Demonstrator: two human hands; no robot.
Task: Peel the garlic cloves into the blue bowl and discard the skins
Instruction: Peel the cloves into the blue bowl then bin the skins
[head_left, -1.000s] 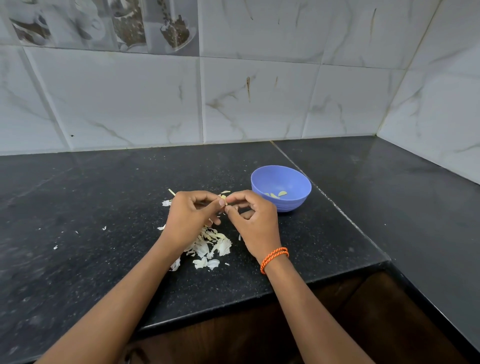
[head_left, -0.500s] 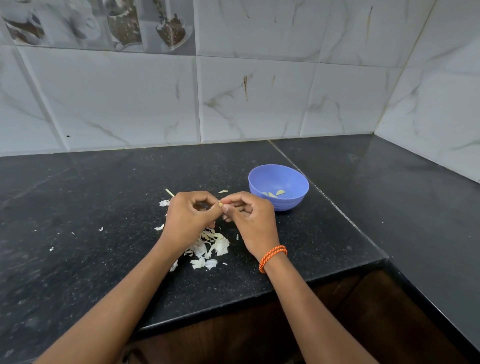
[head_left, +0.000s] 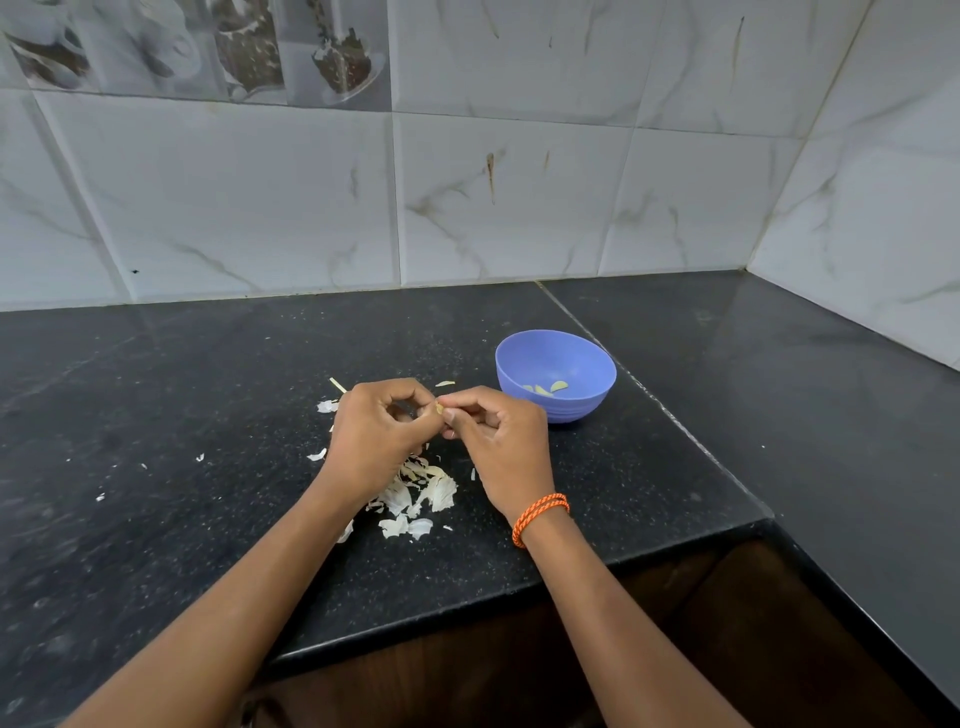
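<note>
Both hands (head_left: 441, 431) pinch one garlic clove (head_left: 439, 408) between fingertips.

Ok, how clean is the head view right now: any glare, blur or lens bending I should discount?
Head view: wide-angle bending curves the tile lines and the counter edge. Soft glare sheens the dark counter at far right. Left hand and right hand look sharp, with no motion blur. The clove pinched between them is too small to judge. The blue bowl is evenly lit.

Both forearms reach forward, left hand (head_left: 375, 435) and right hand (head_left: 503, 451) meeting fingertip to fingertip, fingers curled in a tight pinch.
</note>
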